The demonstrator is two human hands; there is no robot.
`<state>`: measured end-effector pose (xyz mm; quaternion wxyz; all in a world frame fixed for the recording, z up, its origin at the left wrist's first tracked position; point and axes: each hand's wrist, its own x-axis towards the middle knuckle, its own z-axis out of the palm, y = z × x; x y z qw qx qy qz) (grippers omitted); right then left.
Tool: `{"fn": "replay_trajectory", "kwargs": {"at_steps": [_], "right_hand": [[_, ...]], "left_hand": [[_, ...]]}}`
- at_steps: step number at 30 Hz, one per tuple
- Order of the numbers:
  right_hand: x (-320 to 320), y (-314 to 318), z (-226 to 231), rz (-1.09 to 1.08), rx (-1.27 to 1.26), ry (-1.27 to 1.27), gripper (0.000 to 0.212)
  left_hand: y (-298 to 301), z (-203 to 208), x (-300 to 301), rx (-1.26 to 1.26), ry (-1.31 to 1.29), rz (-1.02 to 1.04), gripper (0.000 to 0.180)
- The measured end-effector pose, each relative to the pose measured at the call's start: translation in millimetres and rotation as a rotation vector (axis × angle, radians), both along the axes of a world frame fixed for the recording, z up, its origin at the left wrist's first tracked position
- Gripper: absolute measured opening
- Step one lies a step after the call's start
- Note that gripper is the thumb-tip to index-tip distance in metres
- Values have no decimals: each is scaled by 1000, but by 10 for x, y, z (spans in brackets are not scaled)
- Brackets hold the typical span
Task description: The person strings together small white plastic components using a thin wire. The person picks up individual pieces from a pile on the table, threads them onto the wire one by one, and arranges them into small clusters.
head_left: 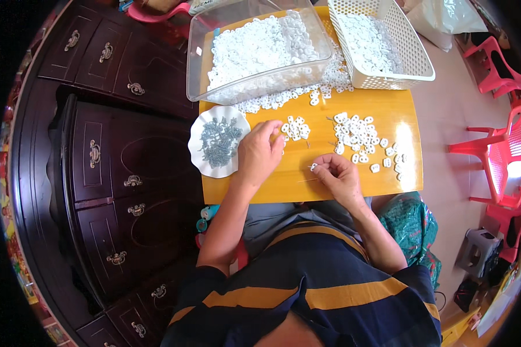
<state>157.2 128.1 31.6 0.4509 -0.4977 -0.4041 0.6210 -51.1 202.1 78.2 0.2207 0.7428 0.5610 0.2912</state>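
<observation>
My right hand pinches a small white plastic piece with holes between thumb and fingertips, just above the near part of the yellow table. My left hand is open, its thumb and fingers apart, beside a small heap of similar white pieces. Whether its fingertips touch a piece there is hard to see. Left of that hand sits a white scalloped plate of small grey screws or nails. A larger heap of white pieces lies beyond my right hand, with several strays to its right.
A clear plastic bin and a white perforated basket, both filled with white pieces, stand at the table's far side. More pieces spill between them. Dark wooden drawers flank the left; red plastic chairs stand on the right.
</observation>
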Motion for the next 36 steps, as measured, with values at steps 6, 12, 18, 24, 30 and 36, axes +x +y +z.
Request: {"fn": "replay_trajectory", "kwargs": {"at_steps": [6,12,18,24,30,36], "right_hand": [[5,-10,40,10,28,-17,10],[6,-10,24,9,37,-9,10],[3,-8,34,18,26,-1,11],[50,-2,54,-23,-20,141,11],[70,16,166,-35,-58,221,10],[57,5,217,-26,-58,257,12]], "left_hand": [[180,-181,62,121,121,45,24],[214,-238,104,57,227,39,20],[212,-236,81,36,112,63,11],[-31,-49,61,-180,-308,90,13],[-365,-62,130,-348,-597,-59,19],[-492,-84,149,-500,-686,-154,25]]}}
